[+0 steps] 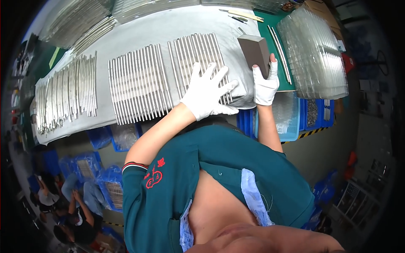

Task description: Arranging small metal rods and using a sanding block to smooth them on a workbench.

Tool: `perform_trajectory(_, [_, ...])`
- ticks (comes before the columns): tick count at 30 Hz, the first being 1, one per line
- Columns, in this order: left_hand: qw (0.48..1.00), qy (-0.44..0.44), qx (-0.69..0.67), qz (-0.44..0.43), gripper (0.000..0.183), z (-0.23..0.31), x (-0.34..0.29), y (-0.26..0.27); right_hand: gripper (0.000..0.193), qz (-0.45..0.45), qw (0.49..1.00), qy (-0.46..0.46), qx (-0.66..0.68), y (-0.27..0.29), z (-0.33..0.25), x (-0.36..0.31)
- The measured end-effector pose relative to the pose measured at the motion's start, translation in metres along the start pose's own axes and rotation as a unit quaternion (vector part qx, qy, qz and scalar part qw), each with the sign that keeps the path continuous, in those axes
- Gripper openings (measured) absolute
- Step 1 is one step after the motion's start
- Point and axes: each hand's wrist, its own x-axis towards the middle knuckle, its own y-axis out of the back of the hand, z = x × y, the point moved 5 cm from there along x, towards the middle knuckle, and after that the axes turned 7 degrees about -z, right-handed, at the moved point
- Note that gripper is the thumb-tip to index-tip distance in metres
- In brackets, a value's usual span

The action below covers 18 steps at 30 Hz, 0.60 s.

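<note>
My left hand [206,90], in a white glove, lies flat with spread fingers on a row of thin metal rods [198,61] laid side by side on a grey cloth [168,25]. My right hand [265,82], also gloved in white, grips a dark grey rectangular block [254,49] that rests at the cloth's right edge. A second row of metal rods [137,84] lies to the left of the first. Farther left, more rods [67,95] lie in a looser group.
A stack of clear plastic trays [314,52] stands on a green mat [274,42] at the right. Blue bins [314,114] sit below the table edge. More rods are piled at the back [80,21]. People sit on the floor at lower left [63,202].
</note>
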Motion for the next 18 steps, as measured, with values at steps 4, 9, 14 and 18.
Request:
perform_trajectory(4, [1.000,0.015,0.003,0.008,0.079,-0.004,-0.008,0.002,0.067,0.000,1.000,0.001,0.000,0.001,0.001,0.000])
perform_trajectory(9, [0.998,0.064,-0.002,0.009,0.077,-0.015,-0.033,0.012,0.067,0.001,1.000,0.000,-0.002,0.001,0.001,0.001])
perform_trajectory(14, [0.997,0.082,-0.009,0.001,0.080,-0.022,-0.046,0.013,0.067,-0.005,1.000,-0.010,0.015,0.001,0.001,0.002])
perform_trajectory(18, [0.998,0.060,0.010,0.004,0.079,-0.015,-0.037,0.009,0.066,-0.004,1.000,-0.013,0.007,0.001,0.001,0.003])
